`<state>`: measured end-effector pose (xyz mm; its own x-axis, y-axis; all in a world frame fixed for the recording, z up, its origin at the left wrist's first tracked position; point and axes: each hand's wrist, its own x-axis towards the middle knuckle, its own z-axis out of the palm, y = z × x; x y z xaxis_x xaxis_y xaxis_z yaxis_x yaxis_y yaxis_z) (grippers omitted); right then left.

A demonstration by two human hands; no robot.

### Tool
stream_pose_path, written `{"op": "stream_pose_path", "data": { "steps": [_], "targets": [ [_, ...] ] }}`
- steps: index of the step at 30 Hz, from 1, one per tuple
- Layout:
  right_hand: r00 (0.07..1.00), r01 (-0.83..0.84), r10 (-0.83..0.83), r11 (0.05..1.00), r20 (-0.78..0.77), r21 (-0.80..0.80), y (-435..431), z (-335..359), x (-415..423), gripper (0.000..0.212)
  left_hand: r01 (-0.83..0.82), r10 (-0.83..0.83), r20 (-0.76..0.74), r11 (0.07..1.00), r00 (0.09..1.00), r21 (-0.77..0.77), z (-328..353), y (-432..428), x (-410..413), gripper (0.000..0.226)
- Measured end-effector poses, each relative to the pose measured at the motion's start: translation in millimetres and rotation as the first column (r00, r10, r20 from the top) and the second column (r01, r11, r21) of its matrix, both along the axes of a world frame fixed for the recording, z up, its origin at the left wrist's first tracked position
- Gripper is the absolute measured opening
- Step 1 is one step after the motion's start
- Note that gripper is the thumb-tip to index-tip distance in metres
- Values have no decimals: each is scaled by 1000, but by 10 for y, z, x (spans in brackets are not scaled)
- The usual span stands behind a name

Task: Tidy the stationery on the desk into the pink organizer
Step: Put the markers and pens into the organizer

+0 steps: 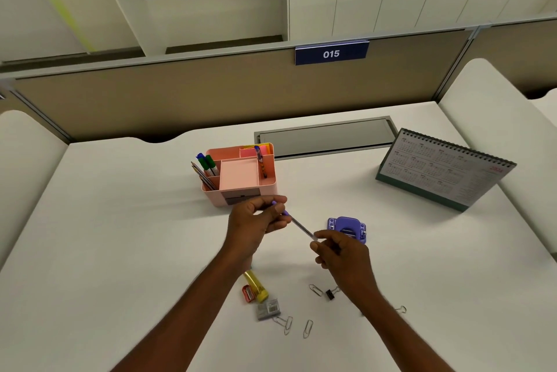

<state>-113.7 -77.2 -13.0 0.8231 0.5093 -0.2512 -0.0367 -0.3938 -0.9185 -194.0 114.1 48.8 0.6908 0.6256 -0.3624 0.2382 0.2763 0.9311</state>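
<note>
Both hands hold a thin purple pen [298,224] in the air just in front of the pink organizer [269,187]. My left hand [256,221] grips its upper end, and my right hand [340,251] pinches its lower end. The organizer holds markers and pencils in its left slot, a pen on the right and sticky notes at the back. Loose on the desk near me lie a yellow highlighter [256,284], a red sharpener [247,293], a grey staple box [268,309], several paper clips [307,328] and a black binder clip [330,294].
A purple hole punch [347,228] sits right of the pen, behind my right hand. A desk calendar [443,171] stands at the right. A grey cable tray lid [325,138] lies behind the organizer, with the partition wall beyond.
</note>
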Motion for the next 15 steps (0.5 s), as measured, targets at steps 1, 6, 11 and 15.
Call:
{"op": "stream_pose_path", "data": {
  "steps": [1, 6, 11, 15],
  "targets": [
    [1000, -9, 9, 1000, 2, -12, -27, -17, 5, 16, -17, 17, 12, 999, 1000, 39, 45, 43, 33, 20],
    [999, -24, 20, 994, -34, -106, -208, -84, 0, 7, -175, 166, 63, 846, 984, 504, 252, 465, 262, 15],
    [995, -58, 43, 983, -87, -177, -362, -154, -72, 14, -246, 220, 130, 667, 967, 704, 295, 955, 551, 12],
    [994, -82, 65, 972, -84, -219, -425, -210, -98, 15, -98, 196, 0, 492, 981, 865, 254, 1162, 805, 12]
  ]
}}
